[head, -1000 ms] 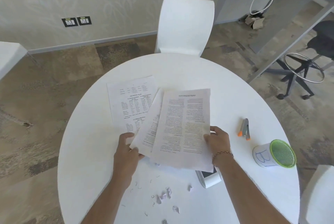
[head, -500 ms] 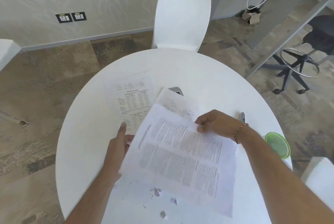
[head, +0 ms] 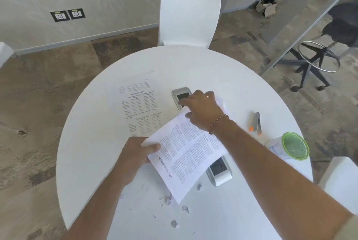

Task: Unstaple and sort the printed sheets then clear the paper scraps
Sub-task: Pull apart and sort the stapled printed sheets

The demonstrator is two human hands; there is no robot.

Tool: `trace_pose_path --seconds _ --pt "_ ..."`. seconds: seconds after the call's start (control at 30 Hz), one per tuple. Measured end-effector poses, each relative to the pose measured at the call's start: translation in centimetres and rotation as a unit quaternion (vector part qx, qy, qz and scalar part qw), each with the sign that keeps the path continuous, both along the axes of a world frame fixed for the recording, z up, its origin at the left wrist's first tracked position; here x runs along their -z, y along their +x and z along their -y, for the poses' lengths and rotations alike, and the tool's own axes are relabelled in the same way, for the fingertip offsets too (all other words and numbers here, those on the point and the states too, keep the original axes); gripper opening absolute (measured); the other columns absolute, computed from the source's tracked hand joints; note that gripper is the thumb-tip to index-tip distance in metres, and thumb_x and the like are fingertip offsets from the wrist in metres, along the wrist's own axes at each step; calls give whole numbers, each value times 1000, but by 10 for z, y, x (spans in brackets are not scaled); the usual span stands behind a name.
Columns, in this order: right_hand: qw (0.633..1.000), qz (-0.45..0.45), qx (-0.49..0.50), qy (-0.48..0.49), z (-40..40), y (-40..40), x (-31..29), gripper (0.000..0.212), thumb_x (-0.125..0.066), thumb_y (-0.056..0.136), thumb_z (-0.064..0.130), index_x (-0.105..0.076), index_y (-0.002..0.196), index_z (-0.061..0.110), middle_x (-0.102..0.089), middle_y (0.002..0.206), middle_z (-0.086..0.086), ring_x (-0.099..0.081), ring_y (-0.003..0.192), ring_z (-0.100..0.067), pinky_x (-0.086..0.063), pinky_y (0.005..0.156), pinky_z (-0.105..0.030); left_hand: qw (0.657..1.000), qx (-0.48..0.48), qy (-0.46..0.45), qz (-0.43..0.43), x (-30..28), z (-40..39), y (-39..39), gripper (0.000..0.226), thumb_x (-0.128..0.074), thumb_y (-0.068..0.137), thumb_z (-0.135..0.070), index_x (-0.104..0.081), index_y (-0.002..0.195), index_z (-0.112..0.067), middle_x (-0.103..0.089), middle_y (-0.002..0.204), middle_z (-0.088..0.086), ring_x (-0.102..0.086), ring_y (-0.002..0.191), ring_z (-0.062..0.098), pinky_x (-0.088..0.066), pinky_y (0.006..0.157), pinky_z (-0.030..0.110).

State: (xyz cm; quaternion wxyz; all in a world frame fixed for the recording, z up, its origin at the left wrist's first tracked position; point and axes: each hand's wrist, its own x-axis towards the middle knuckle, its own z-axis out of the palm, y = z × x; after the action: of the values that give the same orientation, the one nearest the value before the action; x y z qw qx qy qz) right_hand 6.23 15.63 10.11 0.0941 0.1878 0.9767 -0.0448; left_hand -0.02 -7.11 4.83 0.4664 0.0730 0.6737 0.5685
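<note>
A thin white printed sheet of paper with small black text (head: 186, 154) is held above the round white table (head: 87, 142). Its near-left corner is pinched shut by the left hand (head: 135, 155), thumb on top. The right hand (head: 201, 109) is laid palm down on the far end of the sheet, with the fingers curled; whether the paper is gripped there cannot be told.

Another flat white page printed with tables of numbers (head: 139, 106) is lying on the table, just beside the held sheet. Small torn white paper scraps (head: 174, 208) are scattered near the table's front edge.

The sheet is likely very light and floppy. It can be bent, creased or torn with little force. It is best held by an edge or corner, with both hands, and not squeezed hard. The scraps are tiny and would probably be swept together more easily than picked up one by one.
</note>
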Motion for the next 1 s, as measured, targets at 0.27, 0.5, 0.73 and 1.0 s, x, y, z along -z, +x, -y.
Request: trace_pose_path --seconds 0.27,0.5,0.73,1.0 --pt "902 -209 356 -126 20 63 42 27 -58 89 10 -69 113 14 -71 110 -7 -59 108 -31 -49 90 -42 991 -111 -18 66 28 -2 8 16 -61 92 2 -74 101 0 -78 104 10 -75 94 26 -61 81 45" --pt "775 -93 569 -260 54 106 74 30 -63 88 33 -60 105 8 -67 97 -9 -61 84 -28 -43 70 -29 986 -137 -11 96 36 -4 13 21 -54 94 4 -70 106 4 -77 106 12 -72 103 30 -58 91 51" --pt "693 -158 604 -360 67 106 78 17 -66 74 14 -55 61 11 -61 64 -1 -59 62 -25 -59 62 -36 990 -127 -35 45 42 -2 14 55 -58 85 15 -58 128 -20 -67 121 7 -71 103 28 -61 84 48" --pt "751 -211 548 -302 48 101 79 5 -64 86 12 -67 84 8 -68 81 -3 -58 76 -22 -43 60 -27 995 -72 -65 11 38 -2 10 47 -62 91 1 -55 132 -20 -74 106 9 -71 101 26 -58 89 46"
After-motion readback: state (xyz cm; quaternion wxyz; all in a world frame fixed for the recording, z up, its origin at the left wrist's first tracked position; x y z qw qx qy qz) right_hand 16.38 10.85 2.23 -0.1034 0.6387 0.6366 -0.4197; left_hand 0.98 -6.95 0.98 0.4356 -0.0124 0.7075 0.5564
